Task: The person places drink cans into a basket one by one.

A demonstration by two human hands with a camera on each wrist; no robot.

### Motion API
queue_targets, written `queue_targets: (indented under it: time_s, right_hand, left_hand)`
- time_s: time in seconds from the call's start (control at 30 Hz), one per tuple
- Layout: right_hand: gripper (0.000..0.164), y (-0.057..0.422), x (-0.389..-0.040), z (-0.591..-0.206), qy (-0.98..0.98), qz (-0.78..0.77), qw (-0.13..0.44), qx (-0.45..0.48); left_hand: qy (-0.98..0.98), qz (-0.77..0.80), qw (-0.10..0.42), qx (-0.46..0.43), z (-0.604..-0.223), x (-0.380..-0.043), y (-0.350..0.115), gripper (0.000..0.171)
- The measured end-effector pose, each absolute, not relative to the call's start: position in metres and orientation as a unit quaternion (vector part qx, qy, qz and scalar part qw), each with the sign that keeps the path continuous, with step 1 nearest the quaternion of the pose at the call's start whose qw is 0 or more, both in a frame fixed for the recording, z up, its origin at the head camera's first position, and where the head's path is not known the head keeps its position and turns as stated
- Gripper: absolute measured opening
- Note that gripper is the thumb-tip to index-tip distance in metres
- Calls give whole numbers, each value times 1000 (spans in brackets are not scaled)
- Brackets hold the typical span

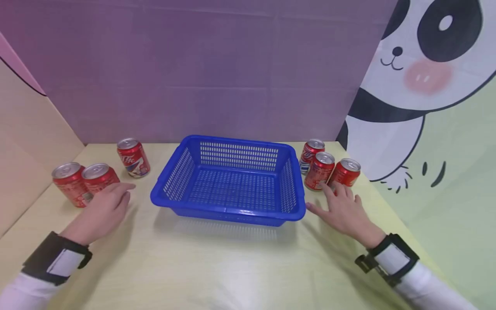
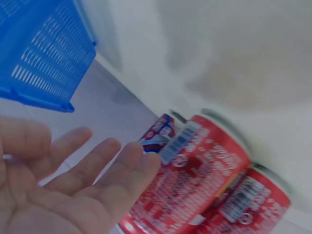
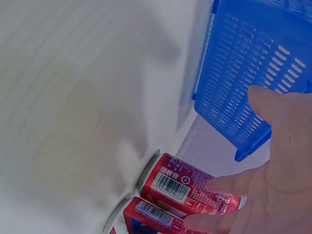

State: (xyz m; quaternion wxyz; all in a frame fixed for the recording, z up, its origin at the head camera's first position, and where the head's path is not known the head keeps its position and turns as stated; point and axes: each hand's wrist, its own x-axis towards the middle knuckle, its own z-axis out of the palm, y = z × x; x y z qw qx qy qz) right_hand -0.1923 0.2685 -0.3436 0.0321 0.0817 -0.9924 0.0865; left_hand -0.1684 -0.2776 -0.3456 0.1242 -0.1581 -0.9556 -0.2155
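Observation:
My left hand (image 1: pixel 103 212) hovers at the near side of two red soda cans, the outer can (image 1: pixel 70 186) and the inner can (image 1: pixel 100 178). Its fingers (image 2: pixel 100 168) look extended in the left wrist view, close to one can and not curled round it. Behind that pair stands a third red can (image 1: pixel 133 160). On the right, my right hand (image 1: pixel 346 214) reaches with spread fingers toward a front can (image 1: pixel 319 173) and a can (image 1: pixel 345 173) beside it; whether the fingertips touch them I cannot tell. Another can (image 1: pixel 309 156) stands behind these two.
A blue perforated plastic basket (image 1: pixel 236 212) with nothing in it sits between the two groups of cans on the pale wooden table (image 1: pixel 232 267). A purple backdrop (image 1: pixel 217 77) rises behind the table, and a panda-printed sheet (image 1: pixel 434 133) hangs on the right.

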Motion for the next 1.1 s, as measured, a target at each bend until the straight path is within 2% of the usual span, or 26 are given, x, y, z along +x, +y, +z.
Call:
queue_targets:
  time_s: [0.13,0.33,0.43,0.7,0.83,1.0,1.1]
  right_hand:
    - [101,269,-193,-342,-993,86,31,80]
    - [98,266,-194,-341,-993,78,34,85]
    - [96,265,-194,-341,-993,76,36,85]
    - [93,265,-195,-342,-993,76,44,84]
    - [84,267,-199,-339,-991,71,65,97]
    - [58,272,-209,-310,-980,72,123,136]
    - [54,280,-222,-279,-979,78,120,146]
  left_hand:
    - [-949,-238,145,-149,-333,-179,-267,35]
    - [-954,-257,79,-130,-317,-197,-247,61]
    - [-959,-241,56,-137,-313,-206,-237,68]
    - [-961,-220,37,-163,-314,-224,-224,68]
    - [-958,-234,26,-165,-318,-227,-224,66]
    - [-955,-250,22,-158,-319,-225,-221,65]
    - [-955,-251,28,-156,-318,-223,-220,64]
